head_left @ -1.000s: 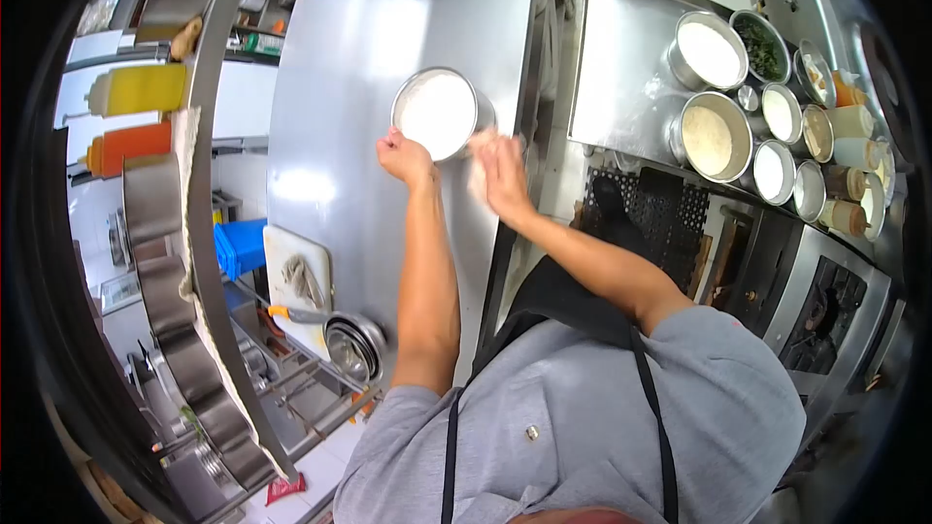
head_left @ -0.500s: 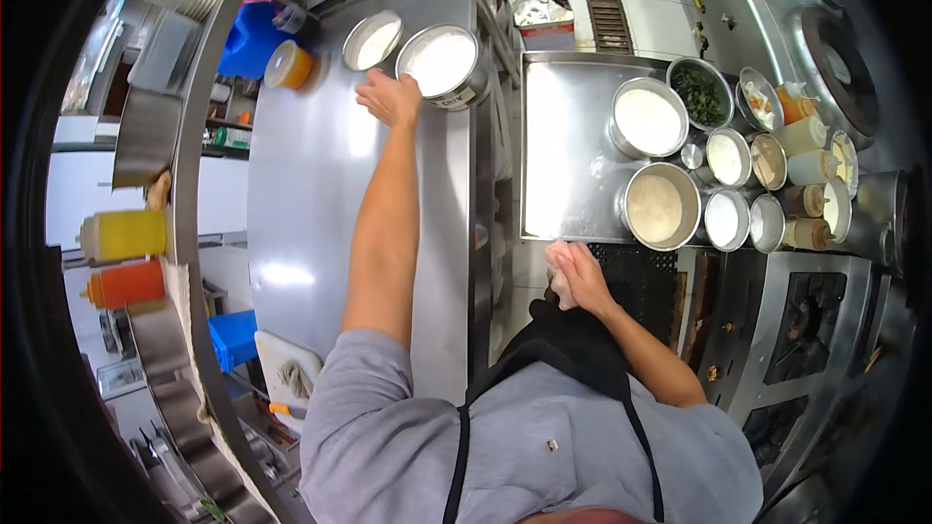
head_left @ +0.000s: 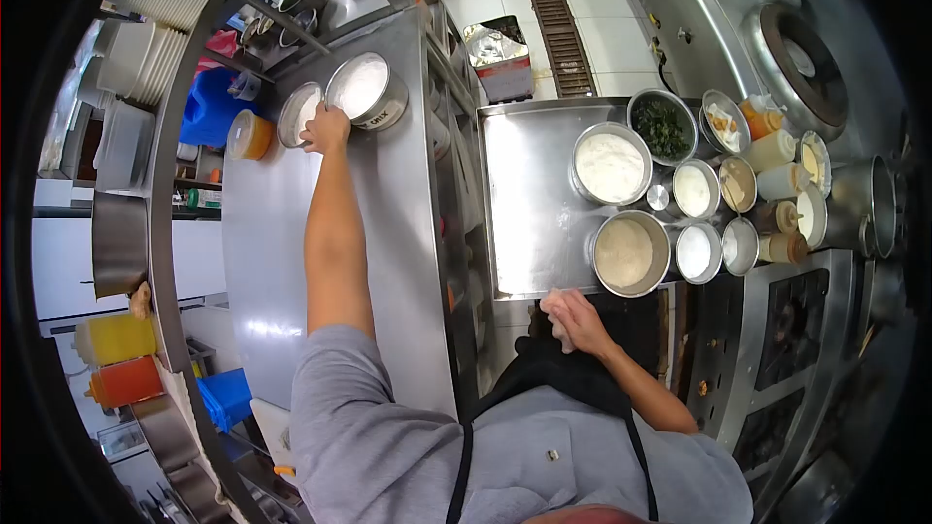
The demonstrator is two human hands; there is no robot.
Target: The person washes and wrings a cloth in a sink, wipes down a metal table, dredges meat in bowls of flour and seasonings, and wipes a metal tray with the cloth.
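My left hand reaches far out over the steel counter. Its fingers are curled over the near right rim of a shallow metal bowl with white contents, hiding part of that rim. Right behind the hand stands a larger metal pot, also filled with something white. An orange-filled tub is left of the bowl. Close to my body, my right hand is closed around a pale crumpled cloth, just off the near edge of the metal tray.
On the metal tray to my right are a pot of white mixture, a pot of beige mixture, a bowl of chopped greens, several small tins and squeeze bottles. A stove lies beyond. Shelving borders the left.
My left hand has moved from the gap beside the pot onto the bowl's rim, and the bowl is nearer the orange tub. The view has shifted; my right hand keeps its grip.
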